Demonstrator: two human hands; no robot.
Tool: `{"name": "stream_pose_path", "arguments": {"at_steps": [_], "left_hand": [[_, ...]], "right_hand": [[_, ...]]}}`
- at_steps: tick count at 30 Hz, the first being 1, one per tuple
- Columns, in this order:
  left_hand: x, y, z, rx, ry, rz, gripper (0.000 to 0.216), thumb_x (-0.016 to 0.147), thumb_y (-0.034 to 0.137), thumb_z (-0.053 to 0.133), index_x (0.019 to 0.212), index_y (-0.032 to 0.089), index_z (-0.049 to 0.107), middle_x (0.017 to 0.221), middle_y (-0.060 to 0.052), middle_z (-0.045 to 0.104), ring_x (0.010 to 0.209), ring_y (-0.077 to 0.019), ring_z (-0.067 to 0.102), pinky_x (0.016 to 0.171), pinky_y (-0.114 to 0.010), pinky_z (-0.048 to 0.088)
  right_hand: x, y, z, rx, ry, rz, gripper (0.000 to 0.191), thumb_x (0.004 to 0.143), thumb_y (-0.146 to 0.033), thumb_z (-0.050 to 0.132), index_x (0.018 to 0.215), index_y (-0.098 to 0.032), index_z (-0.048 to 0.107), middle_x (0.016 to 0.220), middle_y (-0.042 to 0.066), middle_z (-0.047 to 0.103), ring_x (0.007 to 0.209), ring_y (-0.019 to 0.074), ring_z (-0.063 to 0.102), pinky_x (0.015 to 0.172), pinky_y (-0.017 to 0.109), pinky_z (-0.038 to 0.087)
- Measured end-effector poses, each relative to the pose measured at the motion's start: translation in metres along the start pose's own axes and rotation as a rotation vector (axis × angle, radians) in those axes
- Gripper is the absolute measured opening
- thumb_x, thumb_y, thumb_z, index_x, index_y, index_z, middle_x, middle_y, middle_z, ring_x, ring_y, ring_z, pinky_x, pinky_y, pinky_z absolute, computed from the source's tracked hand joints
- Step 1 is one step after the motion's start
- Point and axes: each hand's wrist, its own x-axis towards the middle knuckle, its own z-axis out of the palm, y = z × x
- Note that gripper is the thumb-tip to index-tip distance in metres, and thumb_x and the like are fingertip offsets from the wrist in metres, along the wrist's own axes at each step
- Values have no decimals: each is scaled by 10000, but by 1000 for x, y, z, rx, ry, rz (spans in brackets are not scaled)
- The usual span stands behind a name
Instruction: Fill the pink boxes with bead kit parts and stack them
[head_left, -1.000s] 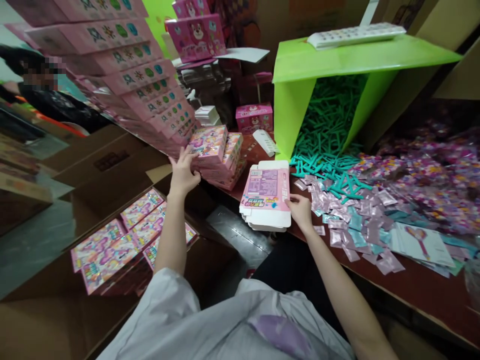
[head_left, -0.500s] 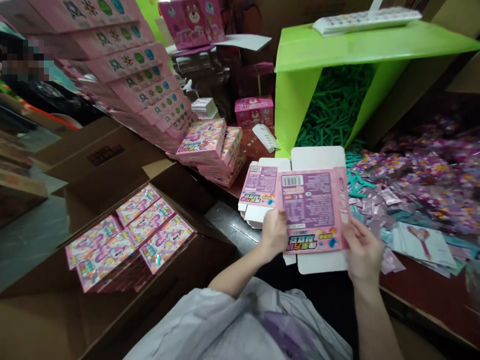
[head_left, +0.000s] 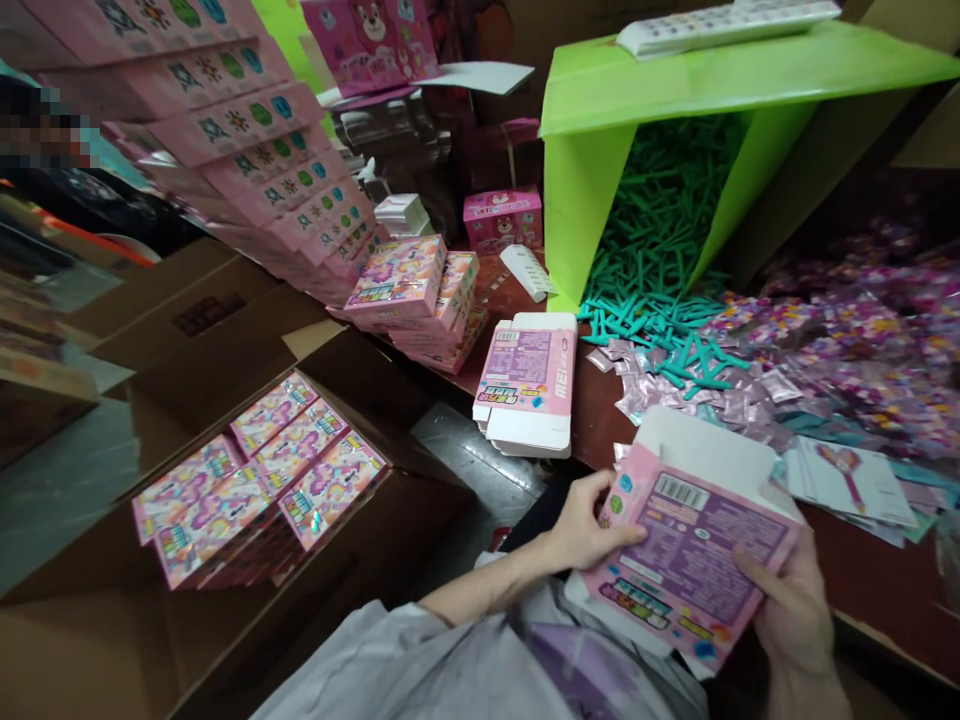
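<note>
Between my two hands is a pink and purple cardboard box with its end flaps open, tilted above my lap. My left hand grips its left edge, thumb on the printed face. My right hand wraps the right edge, with its thumb also on the print and the other fingers behind. A stack of flat unfolded boxes lies at the table edge, beyond my left hand. Printed cards with a wand picture lie to the right of the held box.
An open carton with several filled pink boxes stands at the left. Closed boxes are stacked on the table. A green bin spills teal sticks beside small sachets and colourful packets.
The held box has moved away from the flat stack, down and right towards my lap, and has been turned. It looks fuller in shape, no longer flat.
</note>
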Motion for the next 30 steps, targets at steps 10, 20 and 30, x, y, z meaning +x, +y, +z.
{"name": "stream_pose_path", "arguments": {"at_steps": [10, 20, 30], "left_hand": [[17, -19, -5, 79, 72, -10, 298, 861, 345, 478, 969, 176, 698, 1003, -64, 608, 924, -201, 559, 879, -335, 424], [18, -41, -3, -19, 179, -42, 188, 780, 328, 658, 834, 158, 597, 922, -58, 679, 860, -177, 624, 788, -287, 464], [-14, -45, 6, 241, 129, -113, 190, 889, 353, 518, 810, 180, 524, 896, -42, 630, 829, -161, 600, 780, -295, 454]], "right_hand": [[-12, 33, 32, 24, 52, 32, 161, 719, -321, 636, 796, -198, 568, 772, -7, 630, 635, 137, 559, 564, 229, 421], [-17, 37, 39, -57, 14, -118, 220, 778, -359, 655, 907, -192, 589, 1140, 110, 672, 984, 228, 646, 782, 317, 497], [-14, 37, 15, -126, 52, -62, 414, 856, -460, 523, 565, -186, 630, 925, 68, 733, 764, 226, 683, 704, 338, 507]]}}
